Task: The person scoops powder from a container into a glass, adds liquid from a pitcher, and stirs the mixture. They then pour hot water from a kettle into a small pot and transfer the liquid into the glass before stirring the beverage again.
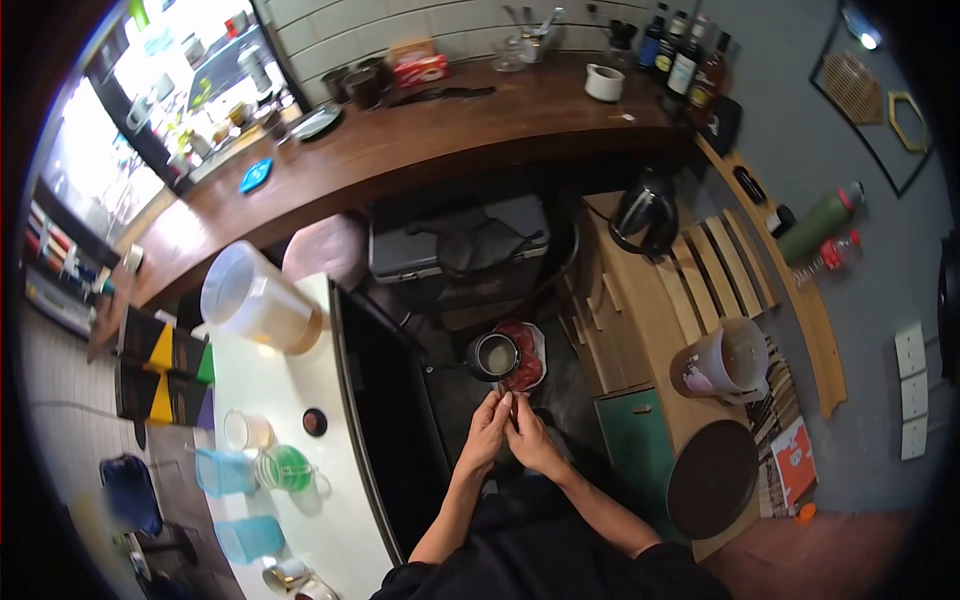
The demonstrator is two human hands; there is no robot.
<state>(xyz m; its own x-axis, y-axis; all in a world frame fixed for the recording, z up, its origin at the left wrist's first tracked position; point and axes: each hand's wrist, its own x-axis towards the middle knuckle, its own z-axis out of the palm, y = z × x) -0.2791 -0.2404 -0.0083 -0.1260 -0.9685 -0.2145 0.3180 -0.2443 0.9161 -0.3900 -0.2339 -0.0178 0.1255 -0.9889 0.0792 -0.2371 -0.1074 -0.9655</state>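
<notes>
My left hand [485,432] and my right hand [532,440] meet in front of my body, fingers pinched together at the tips. A small dark piece shows between them, too small to make out. Just beyond my fingertips is a small dark round pot [496,355] with pale contents. Beside and partly behind it, to the right, lies a red, light-rimmed plate or tray [533,372], partly covered by the pot. Whether my fingers touch the pot or a handle on it cannot be told.
On the left, a white counter [345,480] bears a large plastic pitcher [262,300] and several cups. A wooden cabinet on the right carries a black kettle [645,215], a pitcher [720,362] and a dark round tray [712,480]. A brown bar top [450,125] crosses behind.
</notes>
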